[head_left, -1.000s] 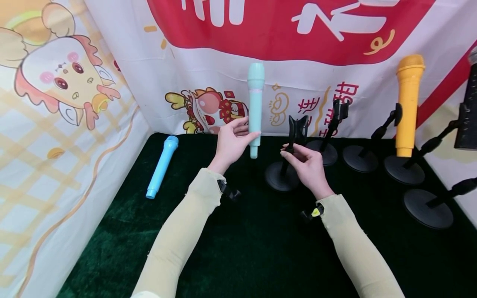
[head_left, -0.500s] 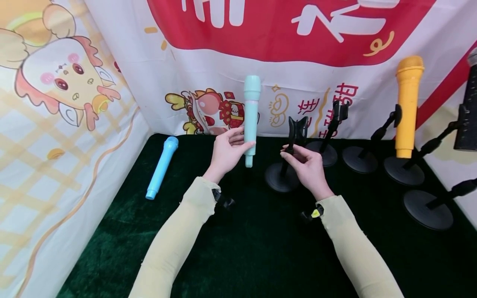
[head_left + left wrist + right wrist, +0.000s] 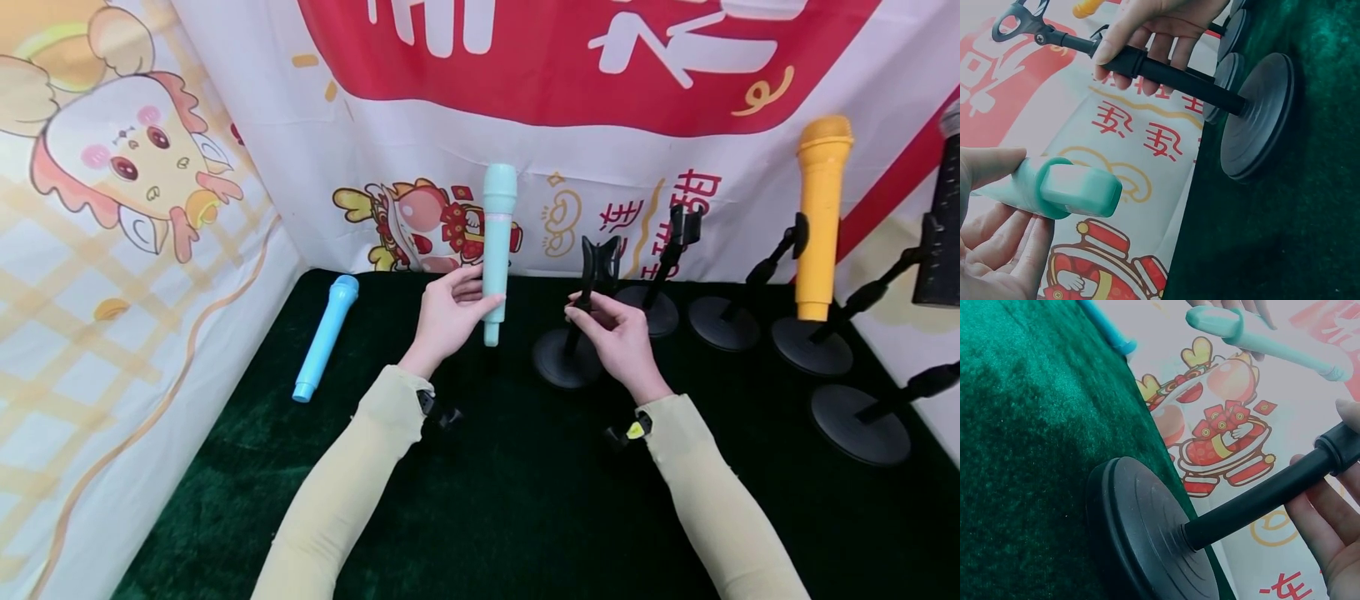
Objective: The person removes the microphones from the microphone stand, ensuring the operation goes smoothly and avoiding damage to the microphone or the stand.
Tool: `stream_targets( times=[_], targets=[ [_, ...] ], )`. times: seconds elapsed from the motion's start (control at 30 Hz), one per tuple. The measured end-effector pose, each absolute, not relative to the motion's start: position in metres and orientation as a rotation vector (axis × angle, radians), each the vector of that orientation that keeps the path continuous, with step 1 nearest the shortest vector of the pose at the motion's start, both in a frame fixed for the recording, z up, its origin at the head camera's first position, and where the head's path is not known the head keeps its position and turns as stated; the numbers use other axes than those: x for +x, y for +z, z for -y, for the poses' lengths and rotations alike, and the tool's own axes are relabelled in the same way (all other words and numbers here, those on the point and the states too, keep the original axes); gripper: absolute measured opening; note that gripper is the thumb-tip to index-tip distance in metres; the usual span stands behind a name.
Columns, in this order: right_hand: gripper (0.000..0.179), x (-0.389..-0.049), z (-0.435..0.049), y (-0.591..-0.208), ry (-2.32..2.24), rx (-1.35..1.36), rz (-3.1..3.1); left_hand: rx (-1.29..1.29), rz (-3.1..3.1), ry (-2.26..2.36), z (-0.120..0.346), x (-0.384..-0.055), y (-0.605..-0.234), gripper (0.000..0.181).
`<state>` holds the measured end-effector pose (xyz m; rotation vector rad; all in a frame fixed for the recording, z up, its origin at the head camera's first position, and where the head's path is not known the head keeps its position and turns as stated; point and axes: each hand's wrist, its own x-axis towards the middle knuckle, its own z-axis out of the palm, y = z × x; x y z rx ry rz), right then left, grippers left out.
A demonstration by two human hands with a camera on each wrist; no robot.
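My left hand (image 3: pixel 445 321) pinches a mint-green microphone (image 3: pixel 497 242) near its lower end, thumb on one side and fingers on the other. The microphone stands upright, head up, left of the nearest stand. In the left wrist view its narrow end cap (image 3: pixel 1088 187) points toward the stand. With thumb and fingers my right hand (image 3: pixel 618 337) grips the upper post of a black microphone stand (image 3: pixel 567 360). That stand's round base sits on the green cloth, and its forked clip (image 3: pixel 1016 24) holds nothing.
A blue microphone (image 3: pixel 326 337) lies on the dark green cloth (image 3: pixel 480 517) at left. More black stands (image 3: pixel 723 322) line the right side; one carries a yellow microphone (image 3: pixel 822 217), another a black one (image 3: pixel 943 208). A printed banner (image 3: pixel 420 125) hangs behind.
My left hand has moved left and lower with the mint-green microphone, away from the stand. The right hand keeps its grip on the post in the same place.
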<state>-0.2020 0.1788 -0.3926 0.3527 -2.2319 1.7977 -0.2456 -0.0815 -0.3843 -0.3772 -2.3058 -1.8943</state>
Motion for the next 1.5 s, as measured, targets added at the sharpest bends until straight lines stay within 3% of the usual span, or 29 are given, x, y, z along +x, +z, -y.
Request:
stream_targets(
  times=[1.5],
  targets=[
    [0.025, -0.204, -0.178, -0.393, 1.769, 0.338, 2.228, -0.213, 2.497, -1.853, 0.124, -0.222, -0.416, 0.053]
  ],
)
